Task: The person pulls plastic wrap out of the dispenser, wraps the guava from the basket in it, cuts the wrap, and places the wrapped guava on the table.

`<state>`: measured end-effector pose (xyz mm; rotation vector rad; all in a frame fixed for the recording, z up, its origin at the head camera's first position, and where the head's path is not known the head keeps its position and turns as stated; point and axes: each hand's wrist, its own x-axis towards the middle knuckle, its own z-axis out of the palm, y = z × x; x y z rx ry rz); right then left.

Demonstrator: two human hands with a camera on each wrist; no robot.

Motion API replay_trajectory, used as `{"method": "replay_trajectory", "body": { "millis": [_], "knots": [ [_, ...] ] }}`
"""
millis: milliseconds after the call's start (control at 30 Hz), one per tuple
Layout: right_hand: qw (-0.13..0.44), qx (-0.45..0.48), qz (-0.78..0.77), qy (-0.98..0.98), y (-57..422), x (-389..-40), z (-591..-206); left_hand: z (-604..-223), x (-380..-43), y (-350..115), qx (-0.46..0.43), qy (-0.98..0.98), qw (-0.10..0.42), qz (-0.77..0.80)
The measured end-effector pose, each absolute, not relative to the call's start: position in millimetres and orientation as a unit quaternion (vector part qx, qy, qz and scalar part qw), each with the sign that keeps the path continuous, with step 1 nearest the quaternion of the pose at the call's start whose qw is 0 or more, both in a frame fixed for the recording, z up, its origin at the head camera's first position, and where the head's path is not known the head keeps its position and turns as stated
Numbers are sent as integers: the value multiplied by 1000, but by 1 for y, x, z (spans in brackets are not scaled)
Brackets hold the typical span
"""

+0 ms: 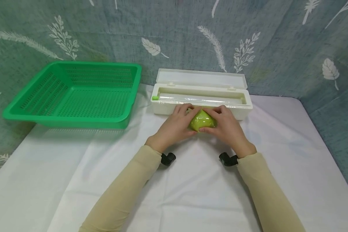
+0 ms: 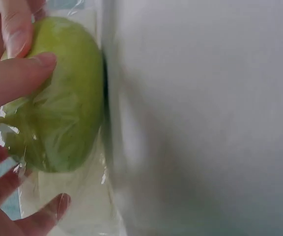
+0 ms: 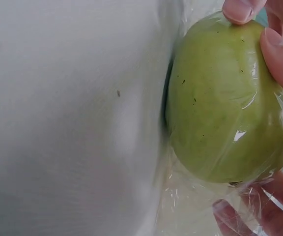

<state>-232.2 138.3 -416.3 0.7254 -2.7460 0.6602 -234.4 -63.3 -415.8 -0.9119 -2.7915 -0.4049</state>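
A rounded green fruit (image 1: 203, 120) is held between both hands, in front of a white cling film box (image 1: 168, 108). Clear plastic film (image 3: 181, 201) lies over the fruit, creased and shiny in both wrist views. My left hand (image 1: 177, 127) grips the fruit's left side, fingers bent. From the right, my right hand (image 1: 226, 125) holds it with thumb and fingers. Fingers lie on the fruit (image 2: 77, 93) in the left wrist view, while lower fingertips sit at the film. Small dark specks mark the fruit's skin (image 3: 215, 98) in the right wrist view.
The box's lid (image 1: 201, 78) stands raised at the back, with a film roll (image 1: 200, 98) inside and a small green slider (image 1: 155, 98) at the left end. A green plastic basket (image 1: 84, 120) stands at the left. White cloth (image 1: 188, 193) covers the table; a patterned curtain (image 1: 177, 32) hangs behind.
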Motion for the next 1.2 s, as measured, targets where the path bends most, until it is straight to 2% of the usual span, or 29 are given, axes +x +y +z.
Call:
{"method": "replay_trajectory", "body": {
  "millis": [167,867,1200],
  "knots": [
    [121,246,228,-934,139,-231,-419,-422,-232,-59,-321,-932,114,-122],
    [117,232,186,-947,126,-226,-418,-422,-234,-66,-314,-932,103,-151],
    [150,262,170,-938,122,-223,-420,-418,-234,-68,-327,-923,97,-177]
  ]
}}
